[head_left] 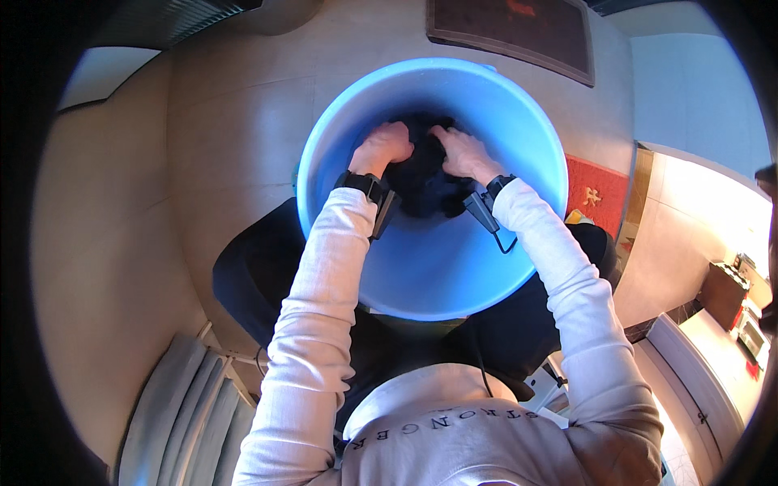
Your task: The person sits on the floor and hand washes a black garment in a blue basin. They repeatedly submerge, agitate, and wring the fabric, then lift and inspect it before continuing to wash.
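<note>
A large light-blue plastic tub (437, 273) stands between the person's knees. In its far half lies a bunched dark cloth (419, 182), black and apparently wet. My left hand (387, 146) is curled at the cloth's left edge and grips it, fingertips hidden. Across from it, my right hand (465, 153) reaches in from the right and touches the cloth. One finger of that hand points away to the upper left; the others are partly lost in the dark folds. Both wrists carry black straps with small dark devices, the right one with a cable.
Behind the tub, a dark framed mat (516, 36) lies on the tiled floor. A red mat (598, 191) sits to the tub's right. At lower left is a rack with grey panels (176, 419). On the right, a lit counter (708, 352) holds a brown box (723, 294).
</note>
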A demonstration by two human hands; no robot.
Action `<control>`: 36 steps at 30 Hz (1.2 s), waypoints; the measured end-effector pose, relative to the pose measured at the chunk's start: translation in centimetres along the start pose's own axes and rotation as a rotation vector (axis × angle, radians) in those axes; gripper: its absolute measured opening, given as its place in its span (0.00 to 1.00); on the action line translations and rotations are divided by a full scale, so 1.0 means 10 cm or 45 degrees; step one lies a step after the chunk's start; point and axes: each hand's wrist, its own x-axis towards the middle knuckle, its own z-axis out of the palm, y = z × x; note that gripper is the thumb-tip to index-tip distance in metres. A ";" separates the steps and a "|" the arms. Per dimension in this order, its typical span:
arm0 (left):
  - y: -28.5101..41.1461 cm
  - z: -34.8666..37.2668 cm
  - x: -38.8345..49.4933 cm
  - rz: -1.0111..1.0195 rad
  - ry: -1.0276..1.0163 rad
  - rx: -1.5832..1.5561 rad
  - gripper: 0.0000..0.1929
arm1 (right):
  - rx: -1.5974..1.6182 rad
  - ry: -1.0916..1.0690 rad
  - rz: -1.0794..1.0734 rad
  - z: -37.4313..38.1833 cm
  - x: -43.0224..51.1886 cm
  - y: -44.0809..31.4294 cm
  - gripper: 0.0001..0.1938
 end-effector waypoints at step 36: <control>0.08 -0.23 -1.61 0.164 0.568 -0.580 0.10 | 0.959 0.308 -0.137 -1.23 -1.45 -0.69 0.19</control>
